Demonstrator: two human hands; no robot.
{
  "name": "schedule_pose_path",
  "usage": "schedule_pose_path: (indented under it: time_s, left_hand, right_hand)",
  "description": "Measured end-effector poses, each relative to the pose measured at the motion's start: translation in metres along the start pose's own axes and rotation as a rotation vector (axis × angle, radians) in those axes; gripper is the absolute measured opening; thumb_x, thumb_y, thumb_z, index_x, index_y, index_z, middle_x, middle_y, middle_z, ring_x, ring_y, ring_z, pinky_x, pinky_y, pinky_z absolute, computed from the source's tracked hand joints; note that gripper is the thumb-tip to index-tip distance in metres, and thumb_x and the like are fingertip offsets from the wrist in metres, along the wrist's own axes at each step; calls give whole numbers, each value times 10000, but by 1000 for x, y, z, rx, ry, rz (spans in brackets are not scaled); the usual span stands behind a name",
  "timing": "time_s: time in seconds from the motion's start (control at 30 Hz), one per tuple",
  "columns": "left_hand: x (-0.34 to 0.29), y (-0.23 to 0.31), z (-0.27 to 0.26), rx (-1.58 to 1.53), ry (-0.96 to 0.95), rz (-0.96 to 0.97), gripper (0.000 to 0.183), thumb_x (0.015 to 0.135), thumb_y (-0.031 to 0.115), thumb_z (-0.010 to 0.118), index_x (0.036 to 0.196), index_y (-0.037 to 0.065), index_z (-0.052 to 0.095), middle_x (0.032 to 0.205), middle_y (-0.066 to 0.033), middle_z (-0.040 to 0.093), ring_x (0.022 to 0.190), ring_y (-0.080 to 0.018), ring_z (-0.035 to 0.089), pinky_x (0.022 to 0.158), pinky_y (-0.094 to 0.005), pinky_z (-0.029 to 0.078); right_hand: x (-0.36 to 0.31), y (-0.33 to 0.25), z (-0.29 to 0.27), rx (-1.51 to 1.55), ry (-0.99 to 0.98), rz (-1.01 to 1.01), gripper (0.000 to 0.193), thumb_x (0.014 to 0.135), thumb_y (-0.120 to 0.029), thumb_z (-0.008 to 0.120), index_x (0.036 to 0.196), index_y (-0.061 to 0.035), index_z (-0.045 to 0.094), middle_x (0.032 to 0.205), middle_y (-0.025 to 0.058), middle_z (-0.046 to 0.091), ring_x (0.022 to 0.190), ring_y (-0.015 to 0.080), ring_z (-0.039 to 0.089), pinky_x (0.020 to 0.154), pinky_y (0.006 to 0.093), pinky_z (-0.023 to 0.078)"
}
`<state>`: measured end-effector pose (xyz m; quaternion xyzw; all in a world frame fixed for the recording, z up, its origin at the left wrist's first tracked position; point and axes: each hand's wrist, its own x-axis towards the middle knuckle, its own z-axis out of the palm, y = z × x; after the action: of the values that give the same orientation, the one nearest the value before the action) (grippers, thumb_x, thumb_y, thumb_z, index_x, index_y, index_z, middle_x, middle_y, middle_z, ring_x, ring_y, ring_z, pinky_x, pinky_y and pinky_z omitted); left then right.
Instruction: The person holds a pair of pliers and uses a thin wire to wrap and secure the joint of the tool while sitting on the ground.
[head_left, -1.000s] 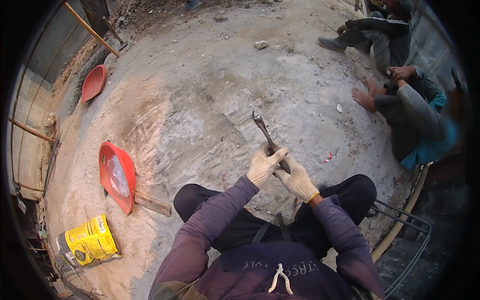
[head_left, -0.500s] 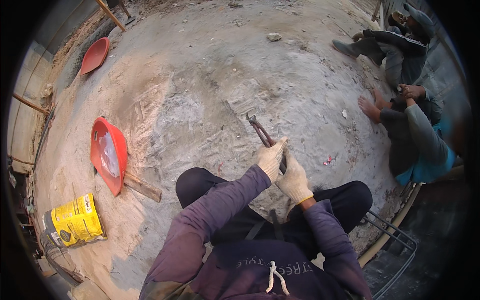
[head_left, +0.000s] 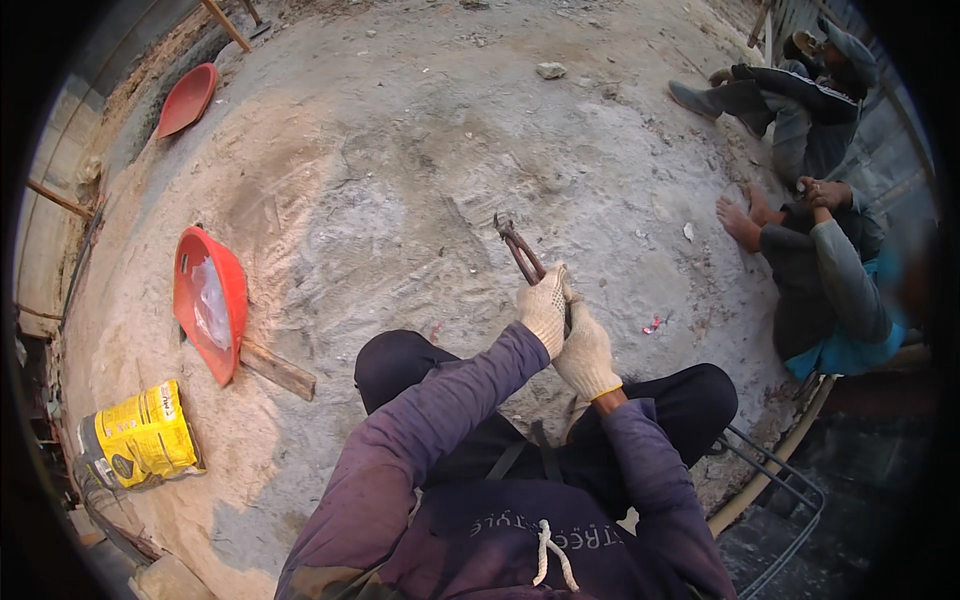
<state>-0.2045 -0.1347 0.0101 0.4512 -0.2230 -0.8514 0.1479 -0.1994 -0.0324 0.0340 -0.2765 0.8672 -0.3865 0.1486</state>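
Observation:
I sit on a dusty concrete floor with my knees raised. My left hand [head_left: 543,308], in a white knit glove, is closed around the handles of rusty pincers [head_left: 517,247]. Their jaws point up and away from me. My right hand [head_left: 587,355], also gloved, grips just below and behind the left, on the same handles. What the jaws hold, if anything, is too small to tell.
A red plastic pan [head_left: 208,300] lies to my left beside a wooden piece [head_left: 277,370]. A yellow bag [head_left: 140,435] sits at lower left. A second red pan [head_left: 186,98] lies far left. Two people [head_left: 820,250] sit at right. Bent steel rods [head_left: 775,470] lie by my right leg.
The view has tilted and shifted; my hands with the pincers stay together in front of my knees, now slightly lower in the picture. The people at right stay seated.

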Motion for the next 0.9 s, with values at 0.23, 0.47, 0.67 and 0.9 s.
schedule_pose_path:
  time_s: [0.23,0.47,0.67,0.9]
  left_hand:
    - [6,-1,-1,52,-68,9,245,916,244,764,801,96,605,605,-28,575,493,-171,549,535,-341,500]
    - [-28,24,13,382,-281,180,272,904,294,786,921,63,642,772,-31,648,720,-153,649,682,-306,536]
    - [-63,89,29,862,-713,571,563,972,449,666,1258,-32,595,1138,-137,658,1104,-211,641,964,-350,516]
    - [-51,165,37,271,-708,322,564,1028,444,584,1306,-47,579,1133,-155,686,1021,-232,685,907,-362,560]
  right_hand:
    - [4,24,13,-116,-14,53,612,843,-221,754,1353,-10,490,961,272,701,941,456,681,754,482,527]
    - [1,-10,-19,34,-16,23,645,832,-236,773,1361,-20,474,1063,274,692,1002,432,683,827,475,541]
    - [19,-30,-72,636,-226,-110,510,948,-242,713,1338,2,493,1058,128,677,974,197,678,814,360,549]
    - [34,-45,-122,685,-503,191,231,986,-287,679,1063,-96,575,768,-13,557,652,77,554,568,276,482]
